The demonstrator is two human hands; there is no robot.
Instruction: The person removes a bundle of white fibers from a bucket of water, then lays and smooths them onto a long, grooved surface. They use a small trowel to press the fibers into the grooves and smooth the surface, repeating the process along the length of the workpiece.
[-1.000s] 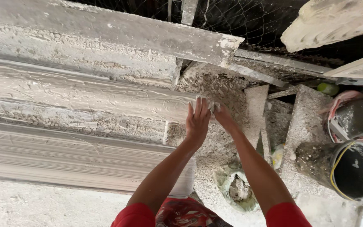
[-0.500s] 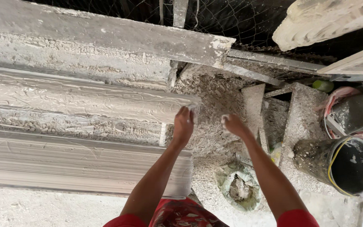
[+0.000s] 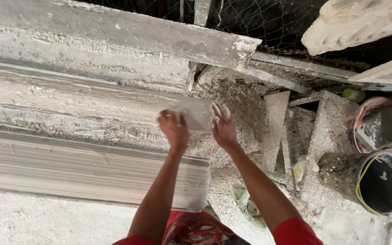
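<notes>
Your left hand [image 3: 174, 129] grips and your right hand [image 3: 223, 128] presses flat on what looks like clear film [image 3: 196, 115] at the moulding's [image 3: 91, 104] right end; mostly covered, end unfinished.

no labels, signs or screens show. the only package-like thing is a crumpled yellow-and-white wrapper [image 3: 299, 167] lying among the plaster rubble, just left of the black bucket [image 3: 368, 181], between two upright pale slabs; its shape is too crushed to tell.
</notes>
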